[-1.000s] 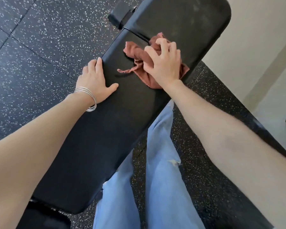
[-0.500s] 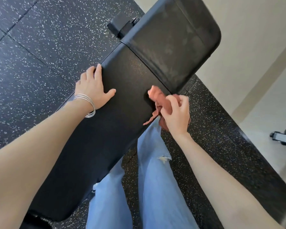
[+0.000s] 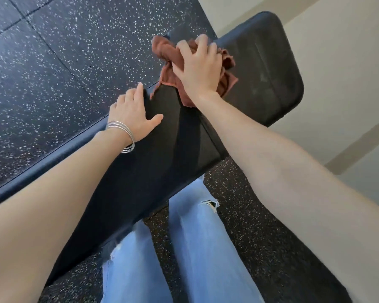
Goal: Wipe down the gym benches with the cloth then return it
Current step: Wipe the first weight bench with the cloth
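Observation:
A black padded gym bench [image 3: 153,167] runs from lower left to upper right, with a dusty, streaked seat pad [image 3: 269,68] at its far end. A crumpled reddish-brown cloth [image 3: 165,52] lies over the gap between the two pads. My right hand [image 3: 200,66] presses down on the cloth, fingers curled into it. My left hand [image 3: 132,113], with thin silver bangles on the wrist, lies flat and open on the bench's left edge, just below the cloth.
Black speckled rubber floor [image 3: 57,68] surrounds the bench. A cream wall [image 3: 348,51] rises at the right behind the seat pad. My legs in light blue ripped jeans [image 3: 197,248] stand against the bench's near side.
My right hand has carried the cloth from the bench's near right edge up and across to the gap between the pads. My left hand stays on the left edge.

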`<act>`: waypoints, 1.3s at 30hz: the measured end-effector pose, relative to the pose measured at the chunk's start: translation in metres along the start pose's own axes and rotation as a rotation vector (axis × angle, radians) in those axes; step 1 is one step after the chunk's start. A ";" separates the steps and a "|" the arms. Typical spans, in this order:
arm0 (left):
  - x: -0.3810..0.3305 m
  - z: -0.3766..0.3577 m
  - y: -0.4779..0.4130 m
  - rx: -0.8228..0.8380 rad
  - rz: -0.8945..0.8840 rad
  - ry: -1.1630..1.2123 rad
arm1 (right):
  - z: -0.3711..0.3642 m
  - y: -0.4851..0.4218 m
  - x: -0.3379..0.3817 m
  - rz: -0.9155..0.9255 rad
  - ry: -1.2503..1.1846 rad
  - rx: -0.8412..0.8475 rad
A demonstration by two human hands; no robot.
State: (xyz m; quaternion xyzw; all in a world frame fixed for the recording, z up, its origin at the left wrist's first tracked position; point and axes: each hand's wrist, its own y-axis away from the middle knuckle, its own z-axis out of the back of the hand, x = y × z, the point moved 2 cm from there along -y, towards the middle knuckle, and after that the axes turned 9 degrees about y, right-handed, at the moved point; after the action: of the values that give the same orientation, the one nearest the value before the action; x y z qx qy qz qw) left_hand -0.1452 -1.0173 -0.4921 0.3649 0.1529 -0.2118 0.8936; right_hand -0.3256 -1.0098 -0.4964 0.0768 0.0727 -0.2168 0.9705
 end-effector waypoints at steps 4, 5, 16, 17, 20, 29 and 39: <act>-0.009 0.001 -0.005 0.015 0.026 0.026 | 0.000 0.022 -0.015 0.086 -0.065 -0.077; -0.010 0.002 -0.006 0.018 0.018 0.033 | -0.003 0.040 -0.027 0.132 -0.098 -0.112; -0.027 -0.001 -0.016 0.033 -0.020 0.006 | -0.023 0.100 -0.064 0.036 -0.165 -0.116; -0.027 -0.001 -0.017 0.029 -0.018 0.007 | -0.019 0.081 -0.054 -0.006 -0.172 -0.110; -0.027 0.000 -0.019 0.035 -0.007 0.019 | -0.005 0.021 -0.032 0.074 -0.103 -0.094; -0.075 -0.004 -0.044 -0.031 -0.016 0.029 | -0.014 -0.083 -0.132 0.096 0.025 0.011; -0.115 -0.006 -0.063 -0.039 -0.005 -0.025 | -0.020 0.016 -0.139 0.096 -0.114 -0.105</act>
State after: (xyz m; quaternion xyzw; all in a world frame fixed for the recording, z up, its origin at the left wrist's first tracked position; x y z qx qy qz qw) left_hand -0.2759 -1.0232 -0.4845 0.3443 0.1468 -0.2158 0.9018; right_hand -0.4450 -0.9350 -0.4903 0.0166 0.0249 -0.1699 0.9850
